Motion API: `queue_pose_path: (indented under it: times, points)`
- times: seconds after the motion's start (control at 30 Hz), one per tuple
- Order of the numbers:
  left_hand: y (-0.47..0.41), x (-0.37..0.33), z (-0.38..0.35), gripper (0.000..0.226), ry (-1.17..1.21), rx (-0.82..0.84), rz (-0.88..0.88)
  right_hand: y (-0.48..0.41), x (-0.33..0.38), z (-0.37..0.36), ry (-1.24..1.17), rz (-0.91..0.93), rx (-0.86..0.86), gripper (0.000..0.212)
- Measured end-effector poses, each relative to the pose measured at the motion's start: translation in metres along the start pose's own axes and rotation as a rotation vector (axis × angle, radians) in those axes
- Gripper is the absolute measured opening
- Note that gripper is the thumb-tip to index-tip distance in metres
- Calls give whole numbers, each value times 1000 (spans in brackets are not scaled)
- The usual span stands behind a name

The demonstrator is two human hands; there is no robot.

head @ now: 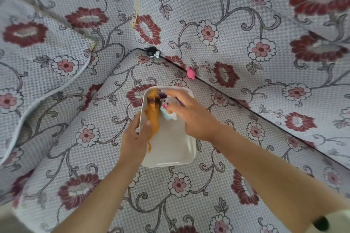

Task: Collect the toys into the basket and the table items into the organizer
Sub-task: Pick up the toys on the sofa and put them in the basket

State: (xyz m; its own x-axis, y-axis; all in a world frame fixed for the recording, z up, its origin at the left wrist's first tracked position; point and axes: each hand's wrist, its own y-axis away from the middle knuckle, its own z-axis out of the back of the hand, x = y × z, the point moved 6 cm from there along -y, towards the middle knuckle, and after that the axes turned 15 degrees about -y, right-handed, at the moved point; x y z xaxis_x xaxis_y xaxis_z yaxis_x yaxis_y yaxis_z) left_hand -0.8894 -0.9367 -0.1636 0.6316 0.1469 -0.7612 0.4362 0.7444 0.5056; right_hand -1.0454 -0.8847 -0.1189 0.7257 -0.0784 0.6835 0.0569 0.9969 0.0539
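the basket is set on the sofa seat, its long axis running away from the person. its left rim is gripped by the left hand: thumb hooked over the inside, fingers down the outer wall, so the basket is steadied. an orange toy is laid inside along that left wall, just beside the thumb.

the right hand is held over the far half of the basket, fingers bent down onto a blue toy, which lies inside and touches the orange one. (there is blur here, so whether the blue toy is pinched or already let go cannot be told.)

two toys are seen outside the basket, both lodged in the crease where seat meets backrest. a pink toy is tucked just past the basket's far right corner. a black toy sits further along the crease to the left, beyond the far rim, with something thin trailing off to its left.

the coming reach is judged to turn on this: the pink toy lies straight ahead of the right hand, a little above its knuckles, and that hand is clearly the nearer one, while the left is taken up with the rim. the pink toy is small and rounded, so no long axis needs matching, but it is wedged in the crease, and a pinch from above and in front would be called for. the black toy is well apart from both hands. no organizer or table items are in view.
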Motion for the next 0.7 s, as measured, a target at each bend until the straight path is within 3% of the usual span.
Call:
queue_pose_path:
  times: [0.23,0.37,0.5,0.6,0.7]
  points:
    - [-26,9,10,25,4,-39,9,-27,-27,33,-80,-28,-345,31]
    - [-47,13,10,27,20,-63,21,-38,-87,38,-47,-203,-451,39]
    - [-69,17,9,27,-11,-75,-8,-53,-143,29,62,-470,-334,43]
    - [-83,23,7,27,3,-91,8,-65,-178,15,67,-643,-240,62]
    - [-91,28,7,31,1,-104,16,-78,-194,0,116,-691,-120,79]
